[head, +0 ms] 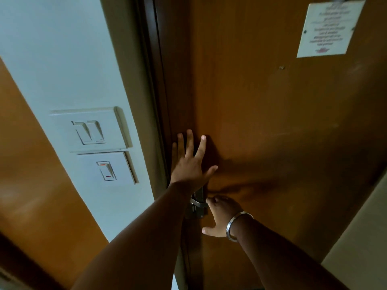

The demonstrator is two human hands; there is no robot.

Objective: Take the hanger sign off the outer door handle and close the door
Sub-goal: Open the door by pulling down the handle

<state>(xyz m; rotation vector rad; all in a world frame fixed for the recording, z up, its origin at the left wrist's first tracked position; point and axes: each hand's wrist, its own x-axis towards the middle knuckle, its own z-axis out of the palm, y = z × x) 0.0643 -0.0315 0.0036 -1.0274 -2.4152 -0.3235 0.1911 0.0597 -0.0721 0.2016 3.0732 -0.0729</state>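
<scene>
The brown wooden door (272,122) fills the right of the view, seen from inside, its edge against the dark frame (155,59). My left hand (189,162) lies flat on the door near that edge, fingers spread, just above the lock. Below it, my right hand (222,216), with a metal bangle on the wrist, has its fingers curled at the end of the metal lever handle (198,203). No hanger sign is in view, and neither hand holds one.
A white notice (328,28) is fixed high on the door. Two white switch plates (98,147) sit on the pale wall left of the frame. A brown panel (31,174) lies at the far left, and a pale wall (360,237) at the lower right.
</scene>
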